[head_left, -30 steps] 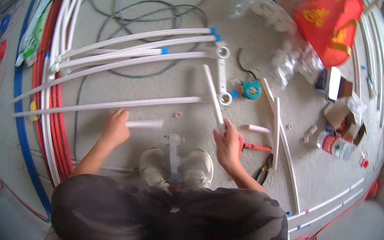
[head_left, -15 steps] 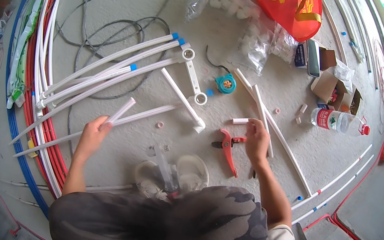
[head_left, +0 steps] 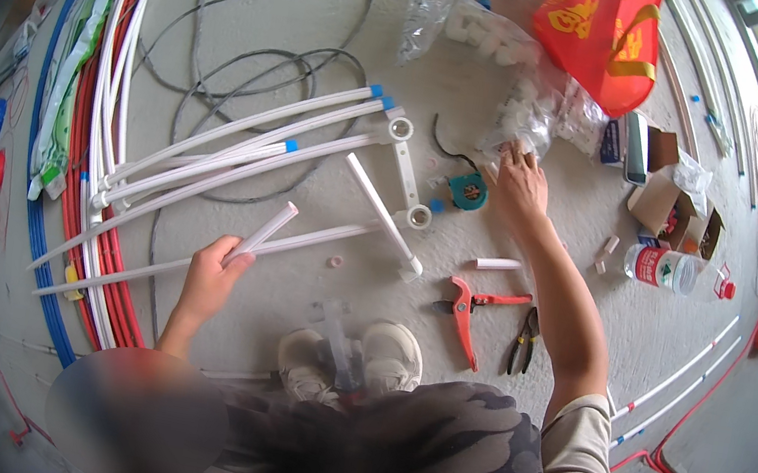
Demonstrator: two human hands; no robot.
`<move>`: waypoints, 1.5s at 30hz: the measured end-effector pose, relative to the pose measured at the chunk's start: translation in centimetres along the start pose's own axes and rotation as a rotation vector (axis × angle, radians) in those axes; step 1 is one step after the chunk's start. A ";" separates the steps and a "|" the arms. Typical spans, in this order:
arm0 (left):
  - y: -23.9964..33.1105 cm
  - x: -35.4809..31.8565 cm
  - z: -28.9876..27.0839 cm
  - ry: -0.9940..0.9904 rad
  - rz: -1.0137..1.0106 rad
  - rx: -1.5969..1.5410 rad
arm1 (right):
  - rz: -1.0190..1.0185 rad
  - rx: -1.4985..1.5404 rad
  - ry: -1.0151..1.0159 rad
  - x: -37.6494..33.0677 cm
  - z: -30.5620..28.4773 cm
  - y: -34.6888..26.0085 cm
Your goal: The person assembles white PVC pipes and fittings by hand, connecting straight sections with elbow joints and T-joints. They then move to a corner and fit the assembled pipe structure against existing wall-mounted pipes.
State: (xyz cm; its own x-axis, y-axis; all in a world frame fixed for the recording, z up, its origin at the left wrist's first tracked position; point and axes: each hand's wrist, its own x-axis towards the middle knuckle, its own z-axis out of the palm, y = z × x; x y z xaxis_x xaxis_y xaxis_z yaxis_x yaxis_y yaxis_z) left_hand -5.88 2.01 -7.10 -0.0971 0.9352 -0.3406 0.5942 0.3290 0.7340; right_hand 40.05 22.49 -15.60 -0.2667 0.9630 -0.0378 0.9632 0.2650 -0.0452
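Squatting over a floor of white pipe, one hand on a cut length, the other at a bag of fittings

Spread across the concrete floor [head_left: 335,19], largest first: long red, blue and white conduits [head_left: 80,136] bundled along the left edge, probably pushed aside to leave working room. Laid next, fanned out from that bundle, several long white pipes [head_left: 245,139] with blue end caps, all pointing toward the middle, likely so the ends sit within reach. Joined at those ends, a short white assembly with ring fittings [head_left: 407,171], flat on the floor just ahead of the shoes [head_left: 347,367]. Looped behind, grey cable [head_left: 247,64], slack and out of the way. Set at the top right, a red bag [head_left: 613,35] and, beside it, a clear plastic bag of white fittings [head_left: 530,112], mouth toward the person. Kept to the right, near the knee: a red pipe cutter [head_left: 464,311], dark pliers [head_left: 524,339], a small pipe offcut [head_left: 498,264], a teal tape measure [head_left: 467,191]. Farther right, a water bottle [head_left: 672,271] on its side and open cardboard boxes [head_left: 671,200].

Left hand [head_left: 211,279]: fingers curled snugly around the lower end of a short white pipe [head_left: 261,232], held slanted up and away, clear of the floor. Right hand [head_left: 518,185]: arm stretched forward, fingers loosely spread, tips at the mouth of the clear bag; cannot tell whether anything is pinched between them.
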 end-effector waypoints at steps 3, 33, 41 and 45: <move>-0.2 -0.8 -0.1 -0.019 -0.068 -0.049 | 0.056 -0.163 0.086 2.1 1.5 -1.6; 4.1 3.3 0.7 0.447 -0.223 -1.610 | 0.150 2.481 -0.165 -2.2 -6.4 -5.1; 6.8 2.3 2.5 0.333 -0.220 -1.646 | -0.011 1.379 -0.485 -4.3 -10.3 -19.6; 7.8 1.6 2.9 0.309 -0.258 -1.629 | -0.172 1.317 -0.355 -4.3 -10.1 -22.2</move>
State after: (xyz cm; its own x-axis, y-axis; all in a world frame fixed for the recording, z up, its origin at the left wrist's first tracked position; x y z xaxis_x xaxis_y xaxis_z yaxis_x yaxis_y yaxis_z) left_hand 0.90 5.68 -3.58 -0.3137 0.7626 -0.5658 -0.8326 0.0655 0.5499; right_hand 20.17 12.93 -4.33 -0.5643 0.8062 -0.1776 0.2274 -0.0551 -0.9722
